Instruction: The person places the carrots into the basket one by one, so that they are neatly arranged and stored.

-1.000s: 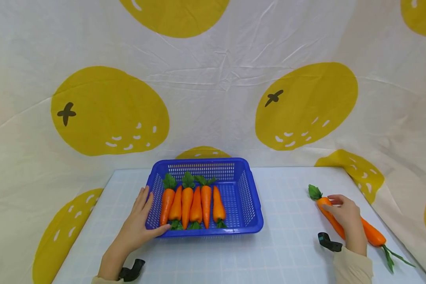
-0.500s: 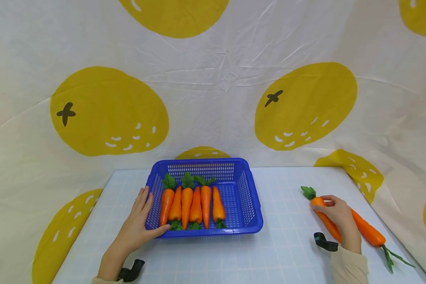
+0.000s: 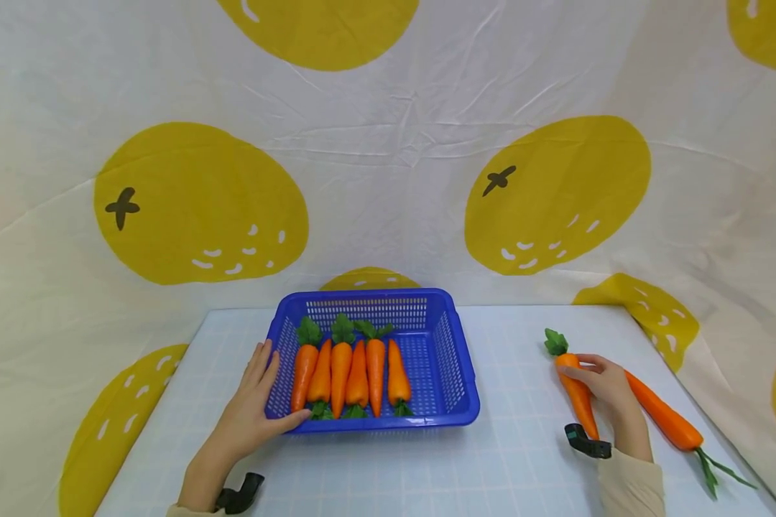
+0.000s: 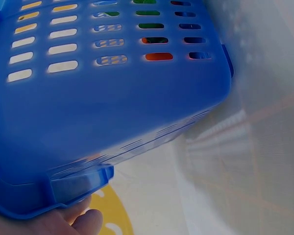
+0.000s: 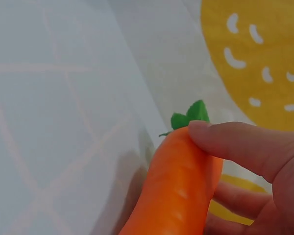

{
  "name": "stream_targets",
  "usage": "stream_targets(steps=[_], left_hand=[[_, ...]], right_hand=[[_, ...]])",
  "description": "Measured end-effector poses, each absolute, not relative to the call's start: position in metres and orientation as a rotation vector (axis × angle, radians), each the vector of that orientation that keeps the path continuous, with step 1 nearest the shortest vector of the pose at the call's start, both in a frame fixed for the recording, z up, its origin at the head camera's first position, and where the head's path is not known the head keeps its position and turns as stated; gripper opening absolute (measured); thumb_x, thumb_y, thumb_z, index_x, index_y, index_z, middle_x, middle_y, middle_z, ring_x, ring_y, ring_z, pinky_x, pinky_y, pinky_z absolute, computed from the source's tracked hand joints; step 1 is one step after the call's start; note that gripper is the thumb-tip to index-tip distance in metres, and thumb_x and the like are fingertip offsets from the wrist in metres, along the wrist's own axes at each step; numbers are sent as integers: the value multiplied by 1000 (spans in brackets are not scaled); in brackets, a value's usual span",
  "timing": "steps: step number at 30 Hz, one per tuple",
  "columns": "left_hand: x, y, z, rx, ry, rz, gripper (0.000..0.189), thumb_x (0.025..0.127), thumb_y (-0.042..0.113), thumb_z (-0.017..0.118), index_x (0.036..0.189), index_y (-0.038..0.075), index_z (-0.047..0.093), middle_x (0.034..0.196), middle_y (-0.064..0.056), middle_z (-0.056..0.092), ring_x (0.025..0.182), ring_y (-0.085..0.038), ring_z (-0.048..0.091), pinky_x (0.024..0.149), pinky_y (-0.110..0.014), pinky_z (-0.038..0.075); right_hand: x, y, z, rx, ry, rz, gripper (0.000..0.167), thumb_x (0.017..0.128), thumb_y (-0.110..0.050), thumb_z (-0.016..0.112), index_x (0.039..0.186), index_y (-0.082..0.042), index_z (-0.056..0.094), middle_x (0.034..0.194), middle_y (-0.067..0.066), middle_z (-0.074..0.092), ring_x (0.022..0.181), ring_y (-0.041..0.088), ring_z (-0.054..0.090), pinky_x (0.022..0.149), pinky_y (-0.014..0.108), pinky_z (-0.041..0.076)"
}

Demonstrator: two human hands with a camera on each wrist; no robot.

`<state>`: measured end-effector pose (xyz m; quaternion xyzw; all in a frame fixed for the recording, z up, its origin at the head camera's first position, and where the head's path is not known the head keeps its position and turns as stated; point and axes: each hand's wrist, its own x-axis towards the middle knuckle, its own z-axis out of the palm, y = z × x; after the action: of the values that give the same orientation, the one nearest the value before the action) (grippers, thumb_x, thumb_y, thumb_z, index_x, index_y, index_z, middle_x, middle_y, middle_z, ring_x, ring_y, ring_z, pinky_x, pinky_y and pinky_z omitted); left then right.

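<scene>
My right hand (image 3: 603, 388) pinches an orange carrot (image 3: 578, 397) near its leafy top, with the thumb on one side and fingers on the other. Green leaves (image 5: 191, 115) show past the thumb in the right wrist view. At the left of a blue plastic basket (image 3: 467, 402), my left hand (image 3: 248, 402) lies with fairly straight fingers along the side and the thumb on the front rim. Inside the basket, several carrots (image 3: 340, 370) lie side by side, their leafy ends alternating between back and front. In the left wrist view, fingertips (image 4: 90, 220) touch the basket's rim.
A second loose carrot (image 3: 669, 416) lies on the table (image 3: 511, 459) beyond my right wrist, its stringy green stems toward the right edge. Behind the table hangs a pale cloth (image 3: 388, 215) printed with yellow fruit. Each wrist carries a black camera mount (image 3: 241, 493).
My right hand has moved left with the carrot, which has swung to a steeper angle and come away from the other loose carrot. The left hand and the basket have stayed put.
</scene>
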<state>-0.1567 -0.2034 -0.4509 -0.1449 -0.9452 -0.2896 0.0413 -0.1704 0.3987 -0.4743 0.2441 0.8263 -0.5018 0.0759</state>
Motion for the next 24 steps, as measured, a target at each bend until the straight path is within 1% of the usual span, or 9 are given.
stream_targets(steps=[2,5,8,14,21,24], left_hand=[[-157,-203,-451,-448,-2894,-888,116,77,58,78,155,-5,20,166,-16,0,152,-32,-6,108,-71,22],[-158,-203,-452,-449,-2893,-889,116,77,57,78,155,-5,19,166,-16,0,152,-31,-7,108,-71,22],[-158,-203,-453,-447,-2895,-889,116,77,57,78,155,-5,19,166,-16,0,152,-31,-7,108,-71,22],[-158,-203,-454,-445,-2900,-891,116,77,56,78,155,-5,18,166,-15,-1,152,-32,-6,108,-71,21],[-158,-204,-454,-456,-2894,-898,116,77,57,78,155,-5,18,166,-16,0,152,-31,-7,108,-72,21],[-158,-204,-454,-457,-2892,-899,117,77,57,78,155,-5,18,166,-16,0,152,-31,-7,108,-71,21]], right_hand=[[-172,396,-474,751,2457,-1537,91,88,-53,69,151,2,31,144,31,34,112,35,46,83,31,49],[-173,393,-474,773,2438,-1582,92,89,-54,68,152,1,31,144,29,37,111,32,48,77,25,49],[-175,389,-473,781,2419,-1638,92,90,-54,67,153,0,29,143,26,39,112,30,48,74,21,52],[-175,382,-467,733,2387,-1763,91,91,-55,65,154,0,28,143,23,40,110,27,49,75,20,54],[-177,376,-456,661,2288,-1970,90,88,-56,67,152,-3,31,138,11,41,97,10,53,80,17,54],[-177,373,-453,621,2232,-2054,88,88,-54,68,151,-5,33,133,6,44,95,6,56,80,18,55]])
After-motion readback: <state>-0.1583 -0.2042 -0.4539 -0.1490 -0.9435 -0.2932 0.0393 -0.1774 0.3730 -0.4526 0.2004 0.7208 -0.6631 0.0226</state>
